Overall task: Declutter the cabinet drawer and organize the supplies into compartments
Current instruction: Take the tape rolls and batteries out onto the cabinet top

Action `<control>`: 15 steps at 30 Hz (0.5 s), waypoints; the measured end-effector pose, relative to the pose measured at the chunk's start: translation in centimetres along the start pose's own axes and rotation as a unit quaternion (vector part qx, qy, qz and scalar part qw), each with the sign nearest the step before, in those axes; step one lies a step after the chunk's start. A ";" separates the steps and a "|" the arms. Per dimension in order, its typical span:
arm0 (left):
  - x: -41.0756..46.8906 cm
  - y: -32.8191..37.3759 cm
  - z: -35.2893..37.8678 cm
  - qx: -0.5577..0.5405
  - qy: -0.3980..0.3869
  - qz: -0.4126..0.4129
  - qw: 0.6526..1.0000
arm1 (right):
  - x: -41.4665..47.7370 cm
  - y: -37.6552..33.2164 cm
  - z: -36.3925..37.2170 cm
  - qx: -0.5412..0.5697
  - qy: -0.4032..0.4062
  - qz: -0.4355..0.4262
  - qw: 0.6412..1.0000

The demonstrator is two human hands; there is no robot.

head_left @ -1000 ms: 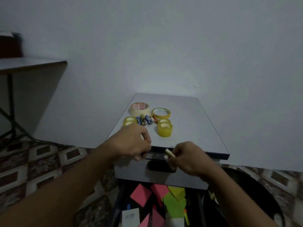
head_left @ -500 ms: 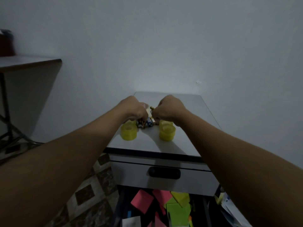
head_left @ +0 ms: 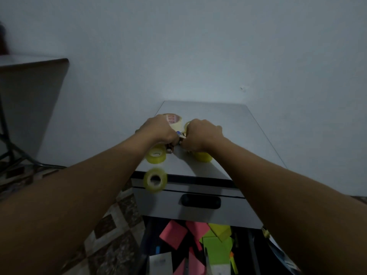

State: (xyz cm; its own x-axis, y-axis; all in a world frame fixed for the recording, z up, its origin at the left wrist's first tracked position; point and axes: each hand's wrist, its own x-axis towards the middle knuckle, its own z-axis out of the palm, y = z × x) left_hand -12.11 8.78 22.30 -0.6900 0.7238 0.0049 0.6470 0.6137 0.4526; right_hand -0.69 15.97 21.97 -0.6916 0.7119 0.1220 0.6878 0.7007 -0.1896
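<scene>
Head view: left hand (head_left: 158,129) and right hand (head_left: 202,133) both curl round the batteries (head_left: 179,134) on the cabinet top (head_left: 228,124). Blurred tape roll (head_left: 155,180) at its edge.

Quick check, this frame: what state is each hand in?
The left hand is closed, fingers curled round the batteries.
The right hand is closed, fingers curled on the same batteries; the grip itself is mostly hidden.
</scene>
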 end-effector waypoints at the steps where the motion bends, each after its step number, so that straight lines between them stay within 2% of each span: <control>1: -0.1 0.1 0.1 0.010 -0.004 0.000 1.000 | -0.1 -0.1 0.0 -0.008 0.004 -0.007 1.000; 7: 0.0 -0.4 1.0 0.049 0.002 0.000 0.999 | -0.7 -0.6 0.3 -0.052 0.030 -0.039 0.997; 15: 0.4 -0.8 0.9 0.038 0.022 0.007 0.999 | -0.6 -0.5 0.0 -0.021 0.040 -0.034 0.998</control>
State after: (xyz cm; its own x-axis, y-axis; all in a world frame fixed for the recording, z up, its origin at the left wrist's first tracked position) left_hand -12.61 8.82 21.15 -0.6937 0.7185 0.0509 0.6779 0.6273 0.3834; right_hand -0.62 15.16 22.02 -0.7179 0.6633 0.2114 0.6500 0.7474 -0.1378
